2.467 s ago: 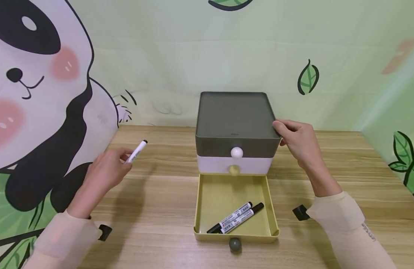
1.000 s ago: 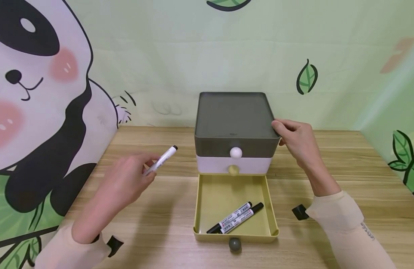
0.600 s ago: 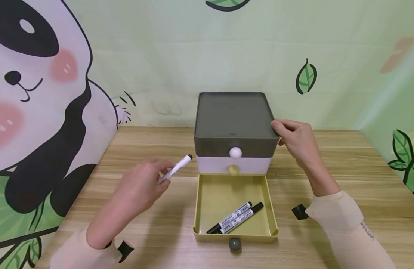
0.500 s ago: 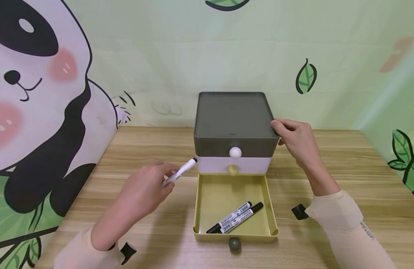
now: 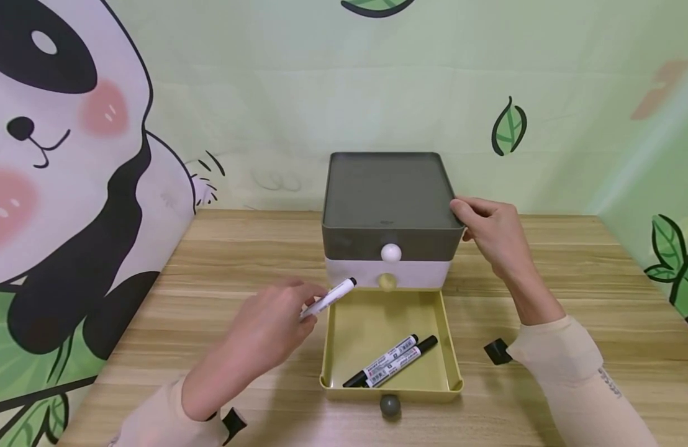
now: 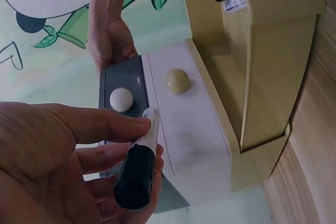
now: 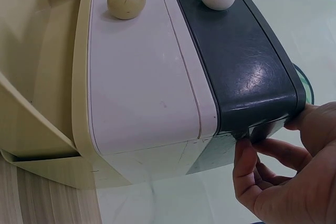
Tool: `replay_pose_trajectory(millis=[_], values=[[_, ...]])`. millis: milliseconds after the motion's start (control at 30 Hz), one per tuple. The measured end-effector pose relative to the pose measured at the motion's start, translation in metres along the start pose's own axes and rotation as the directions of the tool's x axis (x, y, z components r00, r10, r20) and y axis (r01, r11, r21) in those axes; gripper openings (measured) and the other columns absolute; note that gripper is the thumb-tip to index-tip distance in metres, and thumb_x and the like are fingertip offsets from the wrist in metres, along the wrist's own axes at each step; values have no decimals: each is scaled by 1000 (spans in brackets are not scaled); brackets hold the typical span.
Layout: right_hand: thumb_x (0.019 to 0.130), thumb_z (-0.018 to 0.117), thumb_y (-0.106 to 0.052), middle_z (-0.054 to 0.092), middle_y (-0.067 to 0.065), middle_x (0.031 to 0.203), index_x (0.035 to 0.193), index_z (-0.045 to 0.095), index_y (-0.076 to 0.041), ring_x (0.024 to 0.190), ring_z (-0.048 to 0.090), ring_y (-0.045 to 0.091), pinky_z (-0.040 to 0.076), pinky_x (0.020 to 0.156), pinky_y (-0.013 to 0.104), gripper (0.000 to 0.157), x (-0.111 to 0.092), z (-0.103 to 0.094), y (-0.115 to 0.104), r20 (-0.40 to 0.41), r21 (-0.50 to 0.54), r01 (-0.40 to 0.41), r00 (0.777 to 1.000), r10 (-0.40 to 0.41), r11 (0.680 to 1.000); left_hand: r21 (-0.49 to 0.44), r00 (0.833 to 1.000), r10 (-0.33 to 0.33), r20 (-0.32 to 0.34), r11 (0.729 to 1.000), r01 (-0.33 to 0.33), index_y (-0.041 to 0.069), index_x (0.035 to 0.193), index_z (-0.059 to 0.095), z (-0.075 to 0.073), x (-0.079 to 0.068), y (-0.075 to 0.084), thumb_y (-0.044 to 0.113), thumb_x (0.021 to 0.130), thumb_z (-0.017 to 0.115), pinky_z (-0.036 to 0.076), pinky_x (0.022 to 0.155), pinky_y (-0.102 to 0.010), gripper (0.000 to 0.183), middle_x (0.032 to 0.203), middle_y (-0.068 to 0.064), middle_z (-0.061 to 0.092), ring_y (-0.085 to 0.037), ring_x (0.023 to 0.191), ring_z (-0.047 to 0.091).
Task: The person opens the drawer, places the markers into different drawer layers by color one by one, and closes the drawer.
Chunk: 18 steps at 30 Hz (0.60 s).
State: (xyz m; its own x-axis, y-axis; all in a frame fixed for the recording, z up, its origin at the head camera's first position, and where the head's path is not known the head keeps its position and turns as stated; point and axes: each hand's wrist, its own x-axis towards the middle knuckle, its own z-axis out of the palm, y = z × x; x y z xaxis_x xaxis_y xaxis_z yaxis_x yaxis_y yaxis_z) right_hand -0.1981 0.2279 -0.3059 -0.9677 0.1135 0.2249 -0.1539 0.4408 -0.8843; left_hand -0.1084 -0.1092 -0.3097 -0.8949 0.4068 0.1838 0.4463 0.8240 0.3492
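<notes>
My left hand [image 5: 271,320] pinches a white marker [image 5: 328,298] with black ends, tilted upward over the left edge of the pulled-out yellow drawer [image 5: 389,310]. In the left wrist view the thumb and fingers lie around the marker's barrel [image 6: 150,129], its black cap [image 6: 135,177] toward the camera. Two more markers [image 5: 397,363] lie side by side in the drawer. My right hand [image 5: 495,233] grips the right edge of the dark grey top unit [image 5: 391,192] of the drawer stack, thumb on the rim and fingers below, as the right wrist view also shows.
The white middle drawer [image 5: 416,273], with a yellow knob [image 5: 387,282], and the grey top drawer, with a white knob [image 5: 391,252], are closed. A grey knob [image 5: 390,406] sticks out at the yellow drawer's front. The stack stands on a wooden table [image 5: 254,242] before a panda-printed backdrop [image 5: 266,93].
My left hand has carried the marker rightward and slightly down, from the table's left side to the yellow drawer's left edge. The right hand, the stack and the markers in the drawer stay put.
</notes>
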Motion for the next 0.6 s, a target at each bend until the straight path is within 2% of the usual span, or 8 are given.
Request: replay_pose_trajectory(millis=[167,400,600], values=[[102,64,-38,71,5,109,131,71,-6,78,59,15,52,69,21,44,0,0,0,0,-5,0,1000,0,1000,-26,1000,27,5,999,-27,9,111,78,7,2,8,-3,81,81,51,57,-31,32,107,-9,72,-15,71,61],[103,63,-38,71,7,110,132,71,-6,78,59,15,52,69,22,44,-1,0,-1,-2,-9,-5,1000,5,1000,-56,997,76,11,996,-76,8,108,78,17,6,19,-2,82,81,49,56,-29,28,92,-3,69,-12,67,57],[102,63,-38,71,4,106,130,72,-5,78,59,15,52,69,22,44,0,0,-1,-3,-14,-3,1000,3,1000,-73,995,96,38,993,-93,8,110,78,24,10,27,-1,83,82,49,57,-29,29,96,-6,70,-13,69,59]])
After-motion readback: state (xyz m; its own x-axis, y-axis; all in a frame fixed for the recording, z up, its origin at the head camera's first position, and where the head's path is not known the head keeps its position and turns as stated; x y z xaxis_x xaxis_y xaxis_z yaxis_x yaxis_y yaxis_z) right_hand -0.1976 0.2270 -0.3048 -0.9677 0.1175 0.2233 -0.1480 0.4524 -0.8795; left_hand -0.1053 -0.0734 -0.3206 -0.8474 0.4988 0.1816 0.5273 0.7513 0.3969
